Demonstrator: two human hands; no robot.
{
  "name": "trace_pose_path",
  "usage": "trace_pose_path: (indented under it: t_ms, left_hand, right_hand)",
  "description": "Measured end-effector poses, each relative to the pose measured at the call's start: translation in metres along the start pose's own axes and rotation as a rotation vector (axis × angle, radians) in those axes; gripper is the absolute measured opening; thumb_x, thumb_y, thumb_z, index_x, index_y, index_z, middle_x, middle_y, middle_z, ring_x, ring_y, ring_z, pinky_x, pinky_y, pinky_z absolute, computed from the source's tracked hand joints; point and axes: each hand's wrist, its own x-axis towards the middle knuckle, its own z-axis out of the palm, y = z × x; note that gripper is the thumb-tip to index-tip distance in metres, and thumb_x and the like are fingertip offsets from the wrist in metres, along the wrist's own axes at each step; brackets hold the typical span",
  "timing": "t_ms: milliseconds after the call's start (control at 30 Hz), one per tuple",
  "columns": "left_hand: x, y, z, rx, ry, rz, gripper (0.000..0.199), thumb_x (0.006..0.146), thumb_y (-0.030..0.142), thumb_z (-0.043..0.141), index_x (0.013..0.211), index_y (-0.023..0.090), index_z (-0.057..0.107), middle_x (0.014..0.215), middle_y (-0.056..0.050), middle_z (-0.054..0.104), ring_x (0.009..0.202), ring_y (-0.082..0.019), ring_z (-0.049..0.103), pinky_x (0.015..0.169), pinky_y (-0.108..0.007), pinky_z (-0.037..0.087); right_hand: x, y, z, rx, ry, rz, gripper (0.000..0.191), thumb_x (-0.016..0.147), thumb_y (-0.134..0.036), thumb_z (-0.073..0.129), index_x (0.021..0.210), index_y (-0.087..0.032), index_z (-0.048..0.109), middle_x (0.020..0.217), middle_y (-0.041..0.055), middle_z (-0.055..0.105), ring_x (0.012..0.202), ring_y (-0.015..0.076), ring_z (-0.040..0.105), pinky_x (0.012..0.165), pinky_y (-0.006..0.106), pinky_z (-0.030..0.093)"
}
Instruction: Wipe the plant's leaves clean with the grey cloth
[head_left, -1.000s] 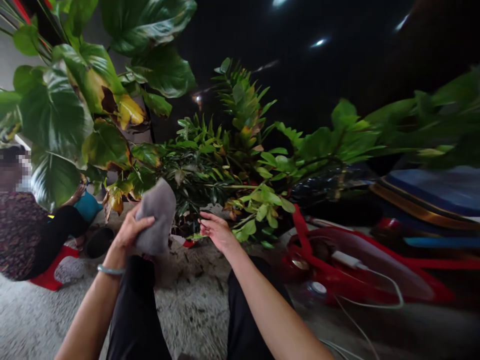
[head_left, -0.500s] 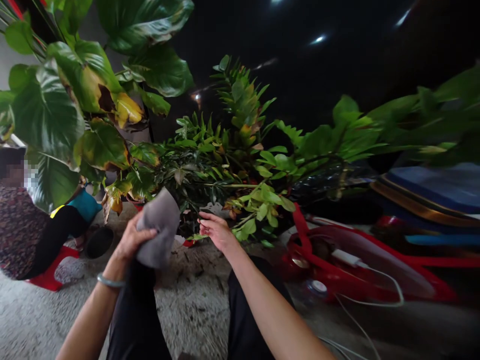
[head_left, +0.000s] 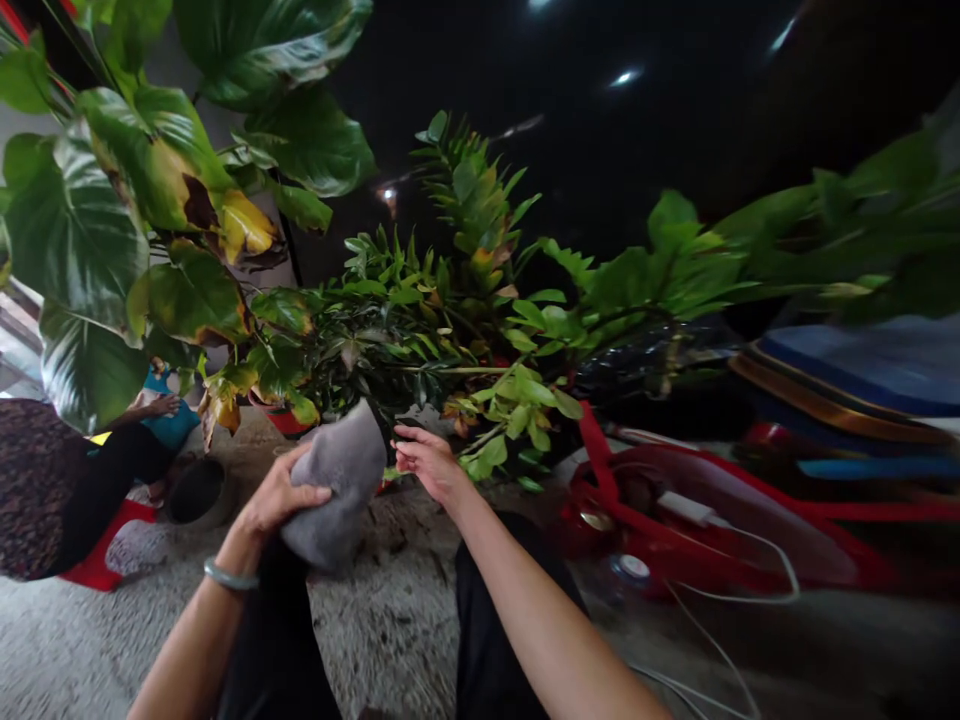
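Well to the left of the red basket (head_left: 720, 560), the left hand (head_left: 281, 497) grasps a grey cloth (head_left: 339, 490), thumb pressed on it. The right hand (head_left: 429, 462), nearer the basket, holds its fingers beside the cloth's edge (whether they pinch anything, I cannot tell). Leafy plants (head_left: 480, 215) spread behind the basket and leftward.

A red basket (head_left: 690, 562) with a white device (head_left: 686, 508) lies right of the right hand (head_left: 431, 464); well left of the left hand (head_left: 276, 496), a person (head_left: 34, 490) sits on a red stool (head_left: 112, 548) near a dark bucket (head_left: 196, 494).
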Motion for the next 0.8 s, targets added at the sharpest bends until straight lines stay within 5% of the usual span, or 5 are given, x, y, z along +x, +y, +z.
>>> trace_pose_path:
  t_ms: [133,233,400,667,800]
  left_hand:
    - [0.037,0.043,-0.009,-0.093,0.229,0.244,0.064,0.056,0.043,0.092,0.113,0.022,0.072,0.101,-0.003,0.077,0.090,-0.026,0.070,0.079,-0.032,0.055]
    - [0.055,0.024,-0.002,-0.050,0.323,0.211,0.062,0.057,0.042,0.091,0.111,0.019,0.071,0.096,-0.003,0.076,0.085,-0.023,0.069,0.078,-0.032,0.055]
    - [0.019,-0.029,0.008,0.037,0.099,-0.069,0.068,0.054,0.036,0.094,0.115,0.013,0.072,0.092,-0.006,0.077,0.081,-0.024,0.070,0.076,-0.032,0.055]
    - [0.062,0.066,0.013,-0.022,0.192,0.289,0.072,0.056,0.041,0.091,0.121,0.019,0.071,0.105,-0.008,0.077,0.094,-0.028,0.071,0.081,-0.033,0.055]
    - [0.083,0.044,0.034,0.143,0.085,0.153,0.072,0.055,0.036,0.091,0.121,0.016,0.070,0.103,-0.006,0.076,0.092,-0.026,0.069,0.084,-0.035,0.054]
  right_hand:
    - [0.000,0.000,0.004,0.025,-0.024,-0.031,0.033,0.054,-0.012,0.080,0.086,-0.018,0.074,0.067,0.0025,0.075,0.046,0.0118,0.061,0.045,0.024,0.052]
    - [-0.001,0.000,0.006,0.038,-0.011,-0.030,0.032,0.054,-0.011,0.080,0.086,-0.018,0.074,0.065,0.0012,0.074,0.045,0.0116,0.060,0.044,0.023,0.051]
    - [-0.001,0.000,0.001,-0.005,0.039,0.002,0.031,0.056,-0.008,0.078,0.086,-0.016,0.074,0.062,0.0009,0.071,0.047,0.0123,0.062,0.043,0.021,0.049]
    - [-0.002,-0.002,0.005,0.029,0.003,-0.028,0.033,0.054,-0.012,0.079,0.087,-0.018,0.073,0.068,0.0028,0.076,0.047,0.0119,0.061,0.044,0.024,0.051]
    - [0.000,0.002,0.003,0.001,0.011,-0.004,0.029,0.052,-0.013,0.078,0.080,-0.018,0.071,0.060,0.0013,0.072,0.043,0.0121,0.059,0.043,0.023,0.049]
